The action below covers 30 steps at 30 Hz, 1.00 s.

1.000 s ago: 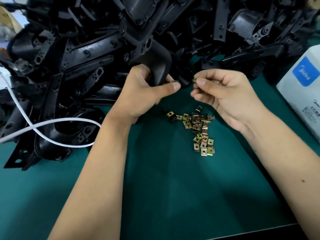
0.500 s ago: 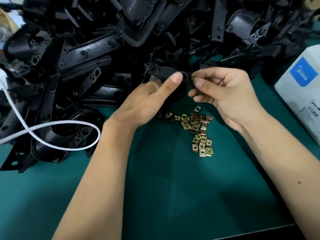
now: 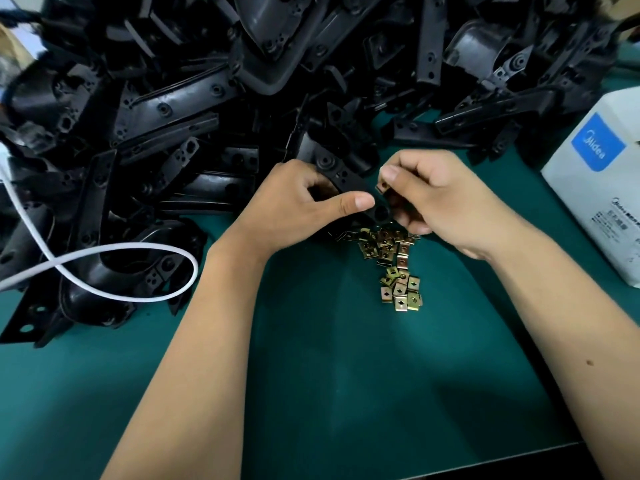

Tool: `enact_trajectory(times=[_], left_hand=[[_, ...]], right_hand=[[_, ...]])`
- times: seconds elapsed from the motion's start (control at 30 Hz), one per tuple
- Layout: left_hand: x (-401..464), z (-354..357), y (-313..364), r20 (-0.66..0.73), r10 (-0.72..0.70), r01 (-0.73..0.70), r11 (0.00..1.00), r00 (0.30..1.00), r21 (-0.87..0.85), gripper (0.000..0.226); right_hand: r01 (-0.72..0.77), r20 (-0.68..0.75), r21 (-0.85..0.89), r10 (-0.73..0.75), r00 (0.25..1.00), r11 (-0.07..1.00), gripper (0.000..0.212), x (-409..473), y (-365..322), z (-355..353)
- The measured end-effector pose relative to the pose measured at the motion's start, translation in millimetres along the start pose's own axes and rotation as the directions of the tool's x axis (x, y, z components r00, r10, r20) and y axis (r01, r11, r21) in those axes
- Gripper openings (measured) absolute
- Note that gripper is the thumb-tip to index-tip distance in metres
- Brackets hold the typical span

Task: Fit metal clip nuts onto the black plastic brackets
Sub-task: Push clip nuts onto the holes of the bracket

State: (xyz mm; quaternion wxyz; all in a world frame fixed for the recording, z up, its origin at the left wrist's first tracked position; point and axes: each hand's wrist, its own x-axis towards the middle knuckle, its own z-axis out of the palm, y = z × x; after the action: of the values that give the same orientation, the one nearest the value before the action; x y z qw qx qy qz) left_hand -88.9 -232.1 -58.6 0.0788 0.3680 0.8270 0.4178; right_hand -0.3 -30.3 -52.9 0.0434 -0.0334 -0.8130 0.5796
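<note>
While my left hand [image 3: 294,206] is gripping the bracket [image 3: 341,174] steady, my right hand [image 3: 436,195] is pinching one clip nut [image 3: 382,186]; aligning it to the edge.

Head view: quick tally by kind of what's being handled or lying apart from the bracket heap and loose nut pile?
Hands: 2, left hand and right hand
Black bracket held: 1
Clip nut pinched: 1
White cable: 1
White box: 1
Total: 6
</note>
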Motion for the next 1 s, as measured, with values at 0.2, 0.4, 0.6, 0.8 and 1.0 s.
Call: enact_trajectory(times=[0.2, 0.4, 0.6, 0.8, 1.0], left_hand=[[-0.1, -1.7, -3.1, 0.039, 0.041, -0.039, 0.997, 0.998, -0.062, 0.046], [0.4, -0.8, -2.1, 0.049, 0.018, -0.015, 0.998, 0.999, -0.059, 0.018], [0.7, 0.5, -4.3, 0.018, 0.013, -0.012, 0.999, 1.000, -0.049, 0.037], [0.7, 0.1, -3.5, 0.014, 0.037, -0.036, 0.998, 0.999, -0.052, 0.019], [1.2, 0.7, -2.3, 0.005, 0.052, -0.052, 0.998, 0.999, -0.045, 0.020]], right_hand=[[0.026, 0.010, -0.011, -0.026, 1.000, 1.000, 0.026, -2.0, -1.7, 1.0], [0.063, -0.016, -0.034, -0.064, 0.998, 0.997, 0.024, -2.4, -2.2, -0.5], [0.048, -0.060, 0.037, -0.046, 0.997, 0.998, 0.025, -0.8, -2.0, -0.9], [0.045, -0.041, -0.005, -0.045, 0.998, 0.999, 0.024, -1.0, -0.2, 0.4], [0.044, -0.039, -0.033, -0.045, 0.998, 0.998, 0.023, -1.3, 0.7, 4.2]])
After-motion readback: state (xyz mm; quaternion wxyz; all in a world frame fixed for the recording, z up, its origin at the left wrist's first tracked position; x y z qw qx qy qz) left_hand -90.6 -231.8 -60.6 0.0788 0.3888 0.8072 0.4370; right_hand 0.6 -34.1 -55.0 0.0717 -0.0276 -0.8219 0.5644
